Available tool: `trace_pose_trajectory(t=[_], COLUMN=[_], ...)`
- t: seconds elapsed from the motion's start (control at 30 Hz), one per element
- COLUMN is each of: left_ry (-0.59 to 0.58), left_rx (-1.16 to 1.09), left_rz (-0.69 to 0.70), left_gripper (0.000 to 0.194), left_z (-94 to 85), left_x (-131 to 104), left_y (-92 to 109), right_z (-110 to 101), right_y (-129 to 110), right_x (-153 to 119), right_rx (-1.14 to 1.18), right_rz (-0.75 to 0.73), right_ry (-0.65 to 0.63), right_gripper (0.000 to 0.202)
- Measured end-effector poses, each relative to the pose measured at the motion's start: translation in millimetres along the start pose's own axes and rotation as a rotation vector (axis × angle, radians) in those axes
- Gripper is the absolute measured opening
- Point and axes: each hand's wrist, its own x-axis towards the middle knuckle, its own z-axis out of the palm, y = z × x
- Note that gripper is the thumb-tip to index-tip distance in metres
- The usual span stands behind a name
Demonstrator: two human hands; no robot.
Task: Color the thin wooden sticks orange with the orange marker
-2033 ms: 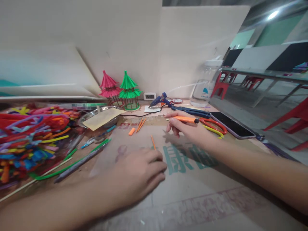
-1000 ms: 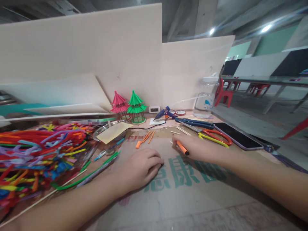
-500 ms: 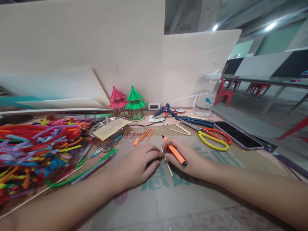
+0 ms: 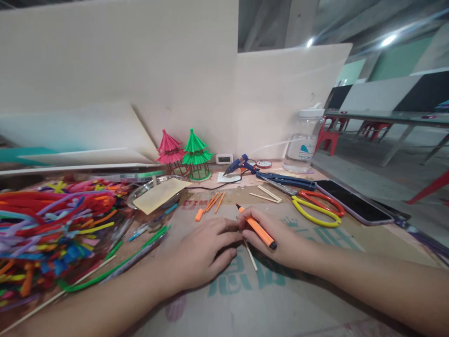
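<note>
My right hand (image 4: 280, 234) is closed around an orange marker (image 4: 258, 226), its dark tip pointing away to the upper left. Beneath the marker, a thin pale wooden stick (image 4: 251, 256) slants over the board, its far part hidden by my fingers. The fingertips of my left hand (image 4: 206, 252) meet that stick beside my right fingers, with the left thumb lying lower and apart. Just beyond lie several orange-coloured sticks (image 4: 214, 202) and an orange marker cap (image 4: 199, 215). Plain sticks (image 4: 269, 193) rest farther right.
Left stands a heap of pipe cleaners (image 4: 52, 224) and a metal dish (image 4: 131, 199) with a yellowish card (image 4: 161, 194). Behind are pink (image 4: 170, 150) and green (image 4: 197, 152) pavilion models and a glue gun (image 4: 238, 164). Scissors (image 4: 315, 216), a phone (image 4: 354, 201) and a bottle (image 4: 300, 145) sit right.
My left fingers have shifted right, closer to my right hand and over the stick. The stick's near end has moved slightly toward me. The marker stays in my right hand.
</note>
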Motion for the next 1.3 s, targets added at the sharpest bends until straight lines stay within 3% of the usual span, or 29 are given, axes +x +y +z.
trace_pose_trajectory(t=[0.63,0.83,0.97,1.3], left_ry=[0.047,0.024,-0.024,-0.012], left_rx=[-0.044,-0.016,0.054,0.165], left_rz=[-0.017,-0.038,-0.069,0.037], left_gripper=[0.036,0.032,0.036,0.04], left_z=[2.6,2.2,0.2,1.0], left_x=[-2,-1,0,-3], left_y=[0,1,2,-1], right_z=[-1,-2,-8,-7], right_y=[0,7,9,10], right_x=[0,4,11,16], right_rx=[0.069,0.363,0.42,0.454], right_rz=[0.089,0.185,0.258,0.355], right_ry=[0.036,0.067,0.146,0.148], right_gripper=[0.009,0.03,0.046,0.02])
